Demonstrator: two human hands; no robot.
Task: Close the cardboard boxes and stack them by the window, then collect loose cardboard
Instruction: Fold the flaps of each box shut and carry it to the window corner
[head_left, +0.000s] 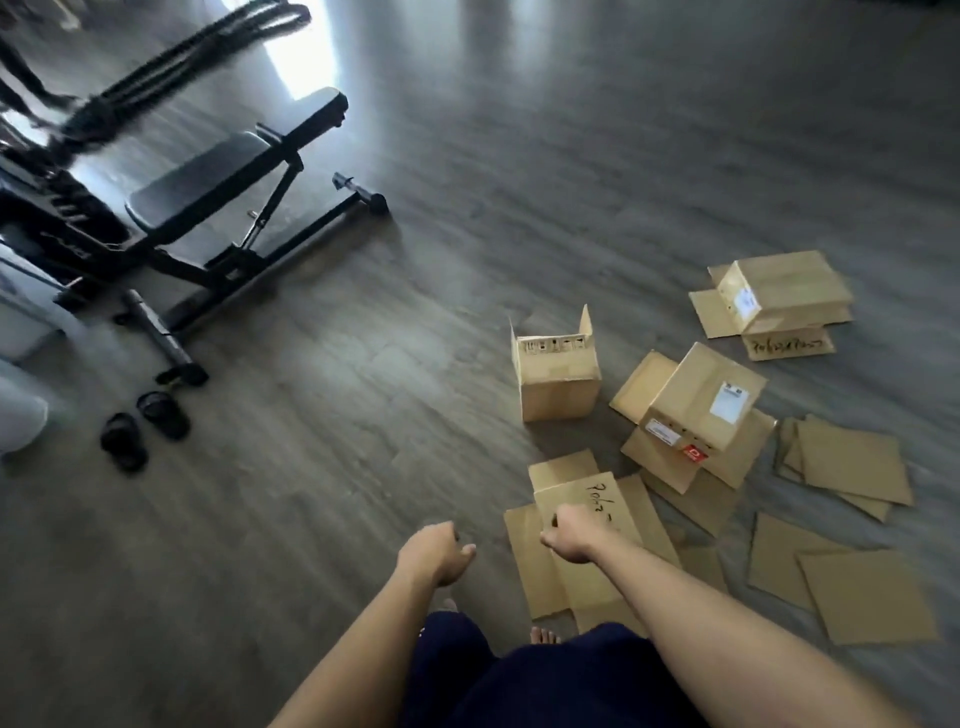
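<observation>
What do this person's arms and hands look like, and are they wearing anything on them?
Both forearms are bare, with no sleeves in view. The left hand and right hand wear no gloves, and no watch or rings show. Below are dark navy trousers and bare feet.

Grey plank floor (519, 156) with bright glare, black weight bench (208, 192) at left.

Showing handwritten digits, seemingly beginning "70", on the flattened box (587, 540) nearest the feet, partly hidden by the right hand (569, 535). Carrying a similar scrawl, too blurred for reading in full, on the flap (787, 344) under the far closed box (784, 293). Bearing white labels and a red sticker, all illegible, on the tilted middle box (696, 410), and a row of unreadable handling symbols on the upright open box (558, 374).
</observation>
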